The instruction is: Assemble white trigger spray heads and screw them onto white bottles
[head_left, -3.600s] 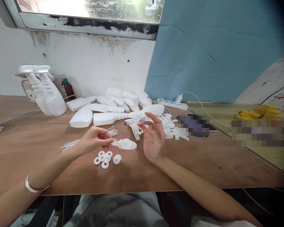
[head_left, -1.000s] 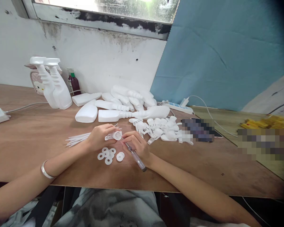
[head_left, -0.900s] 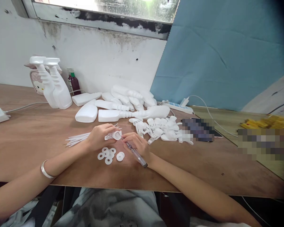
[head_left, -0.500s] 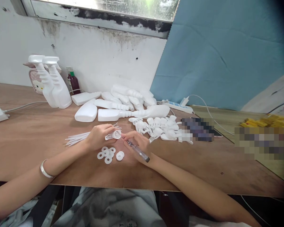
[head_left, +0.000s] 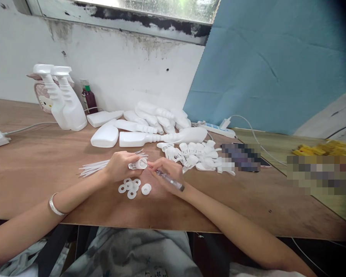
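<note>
My left hand (head_left: 118, 166) is closed around a white spray bottle trigger head (head_left: 140, 164), its round collar facing right. In my right hand (head_left: 169, 173) is a screwdriver (head_left: 170, 181) with a clear handle and a dark end; its thin shaft points left, with the tip at the collar's opening. Whether the tip touches the inside cannot be seen. Just below the hands lie several flat white ring washers (head_left: 129, 187), with a few more (head_left: 146, 189) a little to the right. Thin white tubes (head_left: 93, 168) lie partly behind my left hand.
Several white trigger heads (head_left: 196, 156) are heaped right of my hands, beside a blurred phone (head_left: 242, 157). White empty-looking bottles (head_left: 138, 139) lie in a pile behind. Two bottles with spray heads (head_left: 65, 102) stand at the left. A power strip (head_left: 217, 129) lies at the back.
The screwdriver's handle has swung slightly up and to the right as my right hand turned. My left hand still holds the trigger head in nearly the same place.
</note>
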{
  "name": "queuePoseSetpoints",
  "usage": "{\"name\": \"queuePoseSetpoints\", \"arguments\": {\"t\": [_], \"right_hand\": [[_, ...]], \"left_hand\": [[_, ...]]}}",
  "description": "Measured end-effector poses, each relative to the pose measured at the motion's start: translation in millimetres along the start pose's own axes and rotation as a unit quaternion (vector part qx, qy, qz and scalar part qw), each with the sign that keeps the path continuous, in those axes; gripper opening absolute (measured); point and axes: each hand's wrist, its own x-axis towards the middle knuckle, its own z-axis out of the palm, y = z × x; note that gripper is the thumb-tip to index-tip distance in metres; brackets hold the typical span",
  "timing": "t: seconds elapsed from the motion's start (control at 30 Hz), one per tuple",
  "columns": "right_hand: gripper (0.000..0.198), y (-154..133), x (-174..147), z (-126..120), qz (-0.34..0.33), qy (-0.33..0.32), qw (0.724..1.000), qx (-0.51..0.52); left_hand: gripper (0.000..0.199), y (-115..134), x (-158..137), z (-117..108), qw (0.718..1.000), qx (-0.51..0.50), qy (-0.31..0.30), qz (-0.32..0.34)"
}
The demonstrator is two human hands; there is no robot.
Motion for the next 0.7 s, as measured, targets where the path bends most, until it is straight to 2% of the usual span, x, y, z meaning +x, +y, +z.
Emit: {"name": "queuePoseSetpoints", "arguments": {"t": [0.07,0.13,0.23,0.3,0.43,0.53,0.7], "right_hand": [[0.013,0,1,-1,-0.092,-0.008,0.995,-0.043],[0.014,-1,2,-2,-0.11,0.002,0.993,-0.051],[0.012,-3,1,-2,-0.051,0.009,0.998,-0.024],[0.013,-4,0,-2,0.025,0.005,1.0,0.018],[0.018,-2,4,-5,0.187,-0.011,0.971,0.15],[0.021,-1,10,-8,0.228,-0.018,0.948,0.222],[0.024,-1,13,-10,0.254,-0.024,0.931,0.261]], "left_hand": [[0.019,2,0,0,1.0,-0.013,0.023,0.001],[0.018,3,0,0,0.999,-0.02,0.037,0.009],[0.019,3,-1,-1,0.999,-0.027,0.033,0.027],[0.021,1,-2,-2,0.999,-0.037,0.012,0.037],[0.024,-1,-2,-1,0.998,-0.044,-0.01,0.037],[0.02,0,-2,0,0.998,-0.057,-0.003,0.041],[0.013,1,-1,2,0.993,-0.095,0.028,0.057]]}}
